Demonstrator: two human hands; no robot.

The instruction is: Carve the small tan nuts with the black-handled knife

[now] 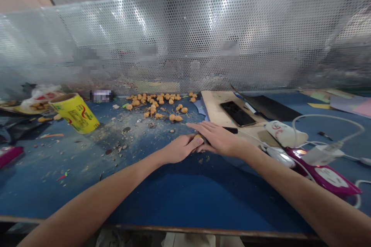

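Observation:
My left hand (pixel 180 149) is closed on a small tan gourd (pixel 198 137), its thumb lying across it. Just over it, my right hand (pixel 218 139) meets the left, with fingers stretched forward and thumb pressed in near the gourd. Something dark shows under the right palm; its kind is hidden. A black handle-like stick (pixel 231 129) juts out past the right hand's far side, and I cannot tell whether the hand holds it. Beyond both hands, many small gourds (pixel 155 102) lie in a loose heap on the blue tabletop (pixel 185 197).
A yellow cardboard tube (pixel 75 114) stands tilted at left among shavings and crumbs. To the right are a phone (pixel 237 114) on a tan board (pixel 213 104), a black sheet (pixel 269 108), a white mouse (pixel 280 157) and a magenta power strip (pixel 330 177) with cables. A perforated metal screen (pixel 185 42) closes the back.

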